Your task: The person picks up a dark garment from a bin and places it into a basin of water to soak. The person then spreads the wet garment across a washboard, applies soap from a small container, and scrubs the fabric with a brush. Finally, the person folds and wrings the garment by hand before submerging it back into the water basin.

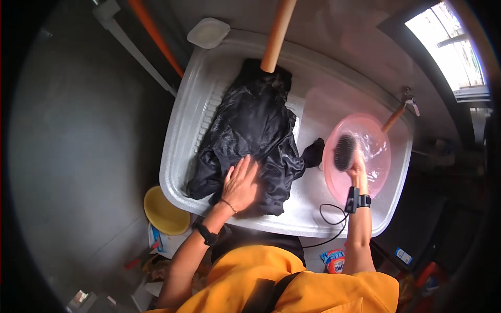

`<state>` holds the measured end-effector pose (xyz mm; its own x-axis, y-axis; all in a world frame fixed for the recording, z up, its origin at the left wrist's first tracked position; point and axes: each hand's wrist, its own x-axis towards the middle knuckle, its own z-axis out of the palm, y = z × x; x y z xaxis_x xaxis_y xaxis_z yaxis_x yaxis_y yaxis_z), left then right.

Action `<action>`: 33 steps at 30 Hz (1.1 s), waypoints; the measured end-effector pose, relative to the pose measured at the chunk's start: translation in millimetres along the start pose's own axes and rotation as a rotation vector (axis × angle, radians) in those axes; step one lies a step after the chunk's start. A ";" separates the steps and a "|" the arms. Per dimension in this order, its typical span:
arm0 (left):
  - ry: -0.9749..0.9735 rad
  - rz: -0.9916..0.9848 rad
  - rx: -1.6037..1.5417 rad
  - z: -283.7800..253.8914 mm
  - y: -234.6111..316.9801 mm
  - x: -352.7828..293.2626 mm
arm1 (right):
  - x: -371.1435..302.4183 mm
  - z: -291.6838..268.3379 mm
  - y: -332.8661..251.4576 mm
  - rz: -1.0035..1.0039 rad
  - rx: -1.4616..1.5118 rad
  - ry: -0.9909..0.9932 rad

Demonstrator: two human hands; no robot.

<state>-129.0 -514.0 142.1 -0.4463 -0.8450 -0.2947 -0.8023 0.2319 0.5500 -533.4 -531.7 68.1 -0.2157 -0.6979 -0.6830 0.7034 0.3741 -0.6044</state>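
A wet black garment (250, 112) is spread over the ribbed washboard side of a pale speckled sink (175, 156). My left hand (241, 185) lies flat on its lower part, fingers stretched out. On the right, a pink basin (387, 169) with rippling water stands inside the sink. Above that water my right hand (358, 166) grips a scrub brush (344, 152), its dark bristles facing left. A bunched end of black cloth (313, 153) reaches toward the basin's left rim.
An orange-brown pipe (276, 36) comes down over the garment's top. Beside the basin is a tap (408, 96) with a short tube. A white dish (209, 33) sits on the sink's back-left corner. Below stand a yellow bowl (166, 211) and a detergent bag (334, 260). A cable (334, 235) hangs near my right wrist.
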 end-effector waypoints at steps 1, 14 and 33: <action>-0.024 -0.009 0.003 -2.3 -0.2 4.3 | -24.2 43.2 -0.3 0.140 -0.111 -0.280; 0.406 -0.422 0.330 -34.6 -40.2 -13.0 | -39.7 245.7 67.0 -0.863 -1.408 -0.446; 0.496 -0.434 -0.347 -25.4 -112.6 114.8 | -23.6 235.9 78.2 -0.384 -1.408 -0.095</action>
<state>-79.8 -649.3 66.2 0.1790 -0.9634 -0.1996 -0.6580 -0.2681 0.7037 -313.6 -630.1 133.8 -0.1496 -0.9062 -0.3955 -0.6272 0.3962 -0.6705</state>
